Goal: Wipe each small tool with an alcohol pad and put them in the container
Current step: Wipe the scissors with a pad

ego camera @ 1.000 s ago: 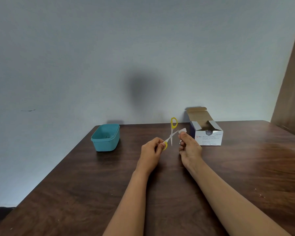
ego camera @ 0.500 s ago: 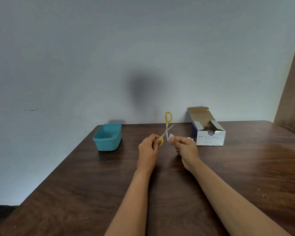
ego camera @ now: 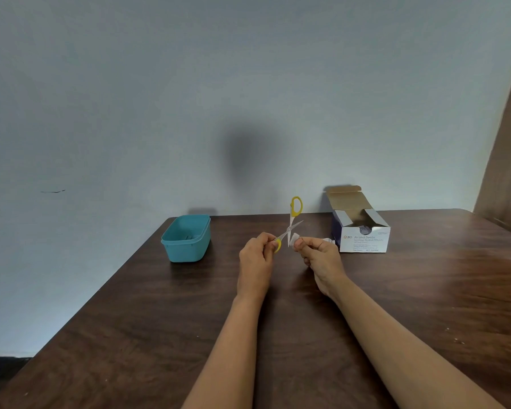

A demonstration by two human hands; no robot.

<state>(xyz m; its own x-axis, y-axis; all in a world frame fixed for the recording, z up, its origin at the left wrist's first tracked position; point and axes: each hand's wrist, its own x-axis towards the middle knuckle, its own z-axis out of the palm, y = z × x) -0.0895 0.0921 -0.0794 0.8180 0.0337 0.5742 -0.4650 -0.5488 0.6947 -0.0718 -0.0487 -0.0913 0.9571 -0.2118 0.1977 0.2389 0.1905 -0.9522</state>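
Small scissors (ego camera: 292,221) with yellow handles are spread open above the table. My left hand (ego camera: 257,258) grips the lower yellow handle loop; the other loop points up. My right hand (ego camera: 317,256) pinches a white alcohol pad (ego camera: 294,238) against the lower blade tip. A teal container (ego camera: 186,239) stands to the left on the table, with a small dark item dimly visible inside.
An open white box of alcohol swabs (ego camera: 362,231) stands to the right of my hands, near the wall. The dark wooden table (ego camera: 278,320) meets a pale wall at the back. A brown panel (ego camera: 508,172) rises at the far right.
The pad and my right hand have slid from the upper right blade tip down to the lower blade beside my left hand. The scissors tilted slightly more upright.
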